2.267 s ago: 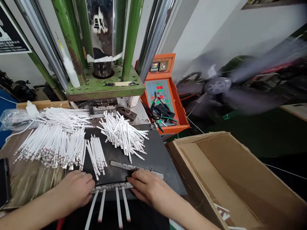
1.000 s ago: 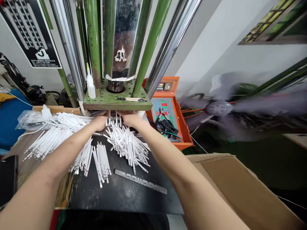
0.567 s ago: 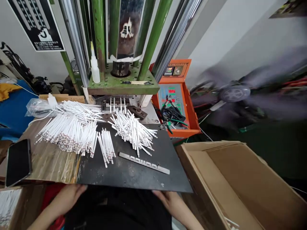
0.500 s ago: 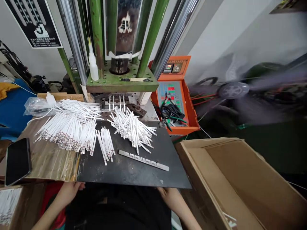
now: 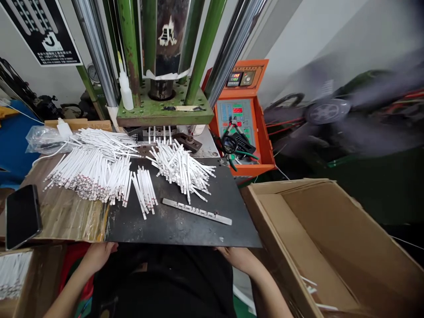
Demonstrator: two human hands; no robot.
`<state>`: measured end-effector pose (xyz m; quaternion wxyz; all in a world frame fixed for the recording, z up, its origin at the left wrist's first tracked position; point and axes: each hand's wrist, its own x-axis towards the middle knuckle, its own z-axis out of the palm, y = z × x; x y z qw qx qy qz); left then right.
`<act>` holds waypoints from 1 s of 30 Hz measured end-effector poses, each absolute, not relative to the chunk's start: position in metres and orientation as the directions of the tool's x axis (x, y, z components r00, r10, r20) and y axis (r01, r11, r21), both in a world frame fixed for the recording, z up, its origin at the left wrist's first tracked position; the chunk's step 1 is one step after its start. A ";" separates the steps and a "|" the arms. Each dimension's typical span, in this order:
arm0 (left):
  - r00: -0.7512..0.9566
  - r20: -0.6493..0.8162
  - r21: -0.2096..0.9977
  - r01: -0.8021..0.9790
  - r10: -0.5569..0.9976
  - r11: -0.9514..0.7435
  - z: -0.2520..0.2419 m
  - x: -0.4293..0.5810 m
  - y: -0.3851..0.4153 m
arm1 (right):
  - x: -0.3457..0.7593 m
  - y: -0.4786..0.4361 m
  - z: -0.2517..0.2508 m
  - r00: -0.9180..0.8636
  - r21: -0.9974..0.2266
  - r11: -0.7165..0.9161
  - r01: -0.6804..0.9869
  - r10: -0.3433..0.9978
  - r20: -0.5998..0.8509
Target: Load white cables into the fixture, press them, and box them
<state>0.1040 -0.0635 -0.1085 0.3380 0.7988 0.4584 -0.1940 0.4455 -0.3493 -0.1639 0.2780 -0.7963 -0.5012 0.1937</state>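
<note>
Left hand (image 5: 97, 258) and right hand (image 5: 236, 258) back from the press (image 5: 149, 117), open, apart, at the black plate (image 5: 139, 232) edge; white strips (image 5: 154, 134) sit in the die (image 5: 142, 134).

**Workshop corner with white walls and a green floor**
Ahead of the right hand (image 5: 236, 258), a white wall (image 5: 318, 39) rises behind a blurred spinning fan (image 5: 326, 111), above a dark green floor (image 5: 357, 194). Ahead of the left hand (image 5: 97, 258), a black printed sign (image 5: 41, 31) hangs on the wall, with a blue sheet (image 5: 9, 163) lower down.
</note>
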 end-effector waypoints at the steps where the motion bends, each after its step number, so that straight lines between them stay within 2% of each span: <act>1: 0.501 -0.622 0.351 0.865 0.602 -0.358 -0.109 0.105 -0.064 | 0.447 -0.349 -0.165 0.404 -0.642 -0.341 0.687 0.913 -0.052; 5: 0.476 -0.636 0.294 0.877 0.608 -0.379 -0.097 0.108 -0.065 | 0.440 -0.347 -0.163 0.424 -0.612 -0.385 0.691 0.901 -0.088; 7: 0.521 -0.662 0.316 0.846 0.538 -0.430 -0.073 0.112 -0.068 | 0.426 -0.347 -0.150 0.469 -0.579 -0.451 0.679 0.874 -0.130; 9: 0.640 -0.689 0.428 0.738 0.341 -0.521 -0.037 0.122 -0.074 | 0.407 -0.348 -0.124 0.424 -0.591 -0.442 0.675 0.888 -0.180; 10: 0.708 -0.675 0.509 0.651 0.208 -0.562 -0.018 0.131 -0.078 | 0.399 -0.348 -0.108 0.362 -0.636 -0.388 0.667 0.915 -0.178; 11: 0.776 -0.623 0.588 0.547 0.097 -0.597 0.000 0.143 -0.083 | 0.393 -0.348 -0.092 0.306 -0.695 -0.312 0.648 0.942 -0.137; 13: 0.904 -0.428 0.668 0.311 -0.007 -0.675 0.024 0.177 -0.095 | 0.389 -0.343 -0.064 0.322 -0.770 -0.162 0.617 0.945 0.059; 14: 0.957 -0.291 0.651 0.190 -0.010 -0.734 0.028 0.197 -0.100 | 0.392 -0.338 -0.054 0.390 -0.754 -0.133 0.644 0.905 0.173; 16: 0.999 -0.049 0.484 0.036 0.014 -0.874 0.023 0.239 -0.110 | 0.404 -0.326 -0.047 0.512 -0.616 -0.219 0.757 0.784 0.350; 18: 0.997 0.058 0.274 0.041 0.059 -0.961 0.006 0.274 -0.116 | 0.419 -0.315 -0.052 0.527 -0.439 -0.340 0.832 0.732 0.432; 20: 0.991 0.094 0.145 0.080 0.095 -0.986 -0.011 0.292 -0.119 | 0.428 -0.310 -0.063 0.499 -0.354 -0.364 0.862 0.737 0.456; 22: 0.987 0.145 0.119 0.053 0.070 -0.991 -0.022 0.287 -0.119 | 0.430 -0.313 -0.072 0.446 -0.379 -0.283 0.881 0.765 0.465; 24: 0.973 0.230 0.153 -0.007 0.029 -0.988 -0.026 0.265 -0.117 | 0.426 -0.316 -0.074 0.392 -0.436 -0.183 0.881 0.799 0.456; 26: 0.953 0.297 0.203 -0.008 0.054 -0.979 -0.024 0.237 -0.112 | 0.421 -0.310 -0.064 0.317 -0.489 -0.084 0.868 0.852 0.417; 28: 0.945 0.302 0.247 0.048 0.124 -0.968 -0.019 0.213 -0.105 | 0.417 -0.288 -0.045 0.216 -0.566 -0.001 0.825 0.925 0.313; 30: 0.951 0.263 0.273 0.088 0.162 -0.958 -0.014 0.201 -0.096 | 0.414 -0.250 -0.023 0.131 -0.651 -0.009 0.759 0.982 0.139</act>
